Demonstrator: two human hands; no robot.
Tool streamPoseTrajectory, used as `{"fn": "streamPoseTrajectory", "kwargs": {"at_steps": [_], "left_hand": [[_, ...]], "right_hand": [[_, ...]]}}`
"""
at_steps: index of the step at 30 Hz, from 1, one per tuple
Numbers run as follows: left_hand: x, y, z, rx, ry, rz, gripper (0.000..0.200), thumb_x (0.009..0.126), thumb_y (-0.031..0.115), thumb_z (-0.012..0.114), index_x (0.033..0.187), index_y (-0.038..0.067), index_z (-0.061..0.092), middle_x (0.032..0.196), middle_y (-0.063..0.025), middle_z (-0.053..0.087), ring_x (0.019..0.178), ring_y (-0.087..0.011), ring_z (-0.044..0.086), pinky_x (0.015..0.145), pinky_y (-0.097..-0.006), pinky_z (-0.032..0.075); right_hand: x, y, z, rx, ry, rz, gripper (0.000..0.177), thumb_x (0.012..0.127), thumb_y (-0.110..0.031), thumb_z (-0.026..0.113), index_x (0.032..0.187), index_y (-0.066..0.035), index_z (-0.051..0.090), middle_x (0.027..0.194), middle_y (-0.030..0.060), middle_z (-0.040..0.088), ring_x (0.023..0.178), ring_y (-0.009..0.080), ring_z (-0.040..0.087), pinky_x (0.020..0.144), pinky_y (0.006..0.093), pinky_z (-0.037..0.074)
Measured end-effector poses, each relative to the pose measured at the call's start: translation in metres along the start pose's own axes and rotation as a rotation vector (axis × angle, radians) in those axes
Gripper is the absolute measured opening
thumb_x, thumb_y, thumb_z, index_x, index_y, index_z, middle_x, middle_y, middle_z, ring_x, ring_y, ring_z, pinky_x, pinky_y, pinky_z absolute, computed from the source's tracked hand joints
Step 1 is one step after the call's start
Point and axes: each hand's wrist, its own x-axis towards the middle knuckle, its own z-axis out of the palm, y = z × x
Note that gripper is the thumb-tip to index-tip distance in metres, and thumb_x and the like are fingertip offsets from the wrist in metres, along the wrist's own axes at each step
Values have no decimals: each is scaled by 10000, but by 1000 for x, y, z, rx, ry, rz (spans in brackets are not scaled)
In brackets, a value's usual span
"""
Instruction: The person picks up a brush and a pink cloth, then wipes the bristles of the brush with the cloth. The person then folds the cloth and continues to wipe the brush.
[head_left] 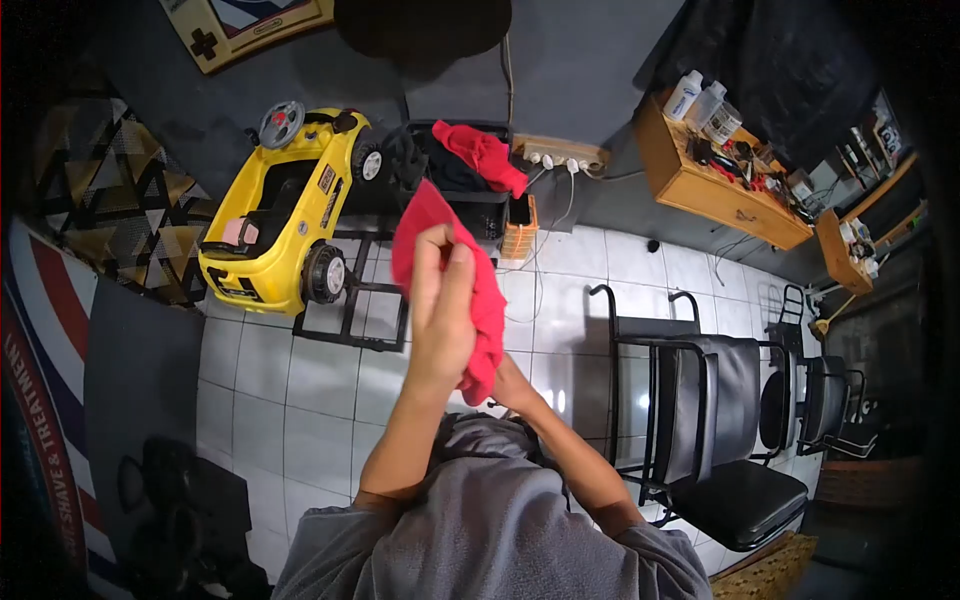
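A red cloth (pixel 486 320) is held up in front of my chest, long and bunched, with its upper end spread to the left. My left hand (pixel 440 315) is closed on it, thumb and fingers pinching the fabric near the upper part. At the cloth's lower end is my right hand (pixel 512 386), close against the fabric. Its fingers are hidden behind the cloth. Beyond my hands, a black basket (pixel 488 212) by the wall holds dark fabric and another red cloth (pixel 472 150).
A yellow toy car (pixel 290 215) rests on a black metal frame (pixel 350 340) at left. Black chairs (pixel 715 400) stand at right. A wooden shelf (pixel 740 215) carries bottles and tools. A power strip (pixel 560 155) and a phone on an orange box (pixel 520 235) are near the basket.
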Motion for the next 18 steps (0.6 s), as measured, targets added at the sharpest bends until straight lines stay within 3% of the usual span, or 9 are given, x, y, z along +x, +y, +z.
{"fn": "streamPoseTrajectory", "kwargs": {"at_steps": [2,4,6,10,11,14,16,17,18], "left_hand": [[5,16,-3,-8,75,29,167,966,183,451,1086,72,484,795,56,456,659,-4,389,568,-148,328],[7,31,-7,-92,105,59,184,960,184,457,1097,68,497,794,55,466,658,-6,397,573,-149,331],[9,40,-15,-128,119,83,196,955,183,462,1102,62,507,794,52,473,657,-10,405,579,-152,335],[11,25,-26,-149,196,63,206,948,189,477,1105,57,500,802,47,480,659,-17,414,583,-154,340],[9,22,-27,-185,178,49,208,948,190,478,1107,58,498,810,44,486,667,-18,419,591,-154,344],[2,23,-23,-256,121,6,203,950,187,478,1113,65,484,826,41,498,683,-17,432,609,-154,355],[1,24,-21,-235,142,0,197,952,187,476,1109,68,481,815,40,493,676,-17,431,604,-155,358],[0,19,-25,-184,136,29,236,944,156,453,1143,35,488,997,-27,552,872,-85,529,769,-216,429],[-1,15,-25,-178,126,9,217,948,166,456,1128,47,480,936,-2,525,808,-62,491,712,-197,406]], "right_hand": [[-4,68,-7,-506,-73,-96,380,982,-274,335,1041,20,568,772,197,633,637,285,618,581,365,483],[-30,170,-23,-829,-332,204,358,970,-257,353,1163,-32,553,883,218,641,743,385,627,678,454,493],[-67,225,-37,-1072,-553,336,404,971,-321,342,1156,-45,572,943,182,655,875,368,629,781,453,477],[-84,196,-50,-819,-565,946,461,952,-409,361,1073,-57,634,1026,169,650,1054,324,581,894,400,445],[-98,232,-57,-844,-612,794,471,950,-431,348,1072,-88,645,1047,162,645,1051,325,581,912,419,441],[-108,259,-73,-1116,-793,659,444,934,-401,372,1064,-76,645,1028,183,644,1022,335,592,888,434,455],[-103,218,-71,-1079,-481,631,389,889,-344,436,1004,-51,664,977,203,648,973,337,612,838,442,479],[-110,289,-80,-1017,-146,570,435,921,-408,421,920,-39,651,823,196,648,840,379,623,752,479,477],[-91,219,-80,-837,-38,431,545,925,-501,400,858,-12,633,653,151,621,639,331,621,622,443,488]]}}
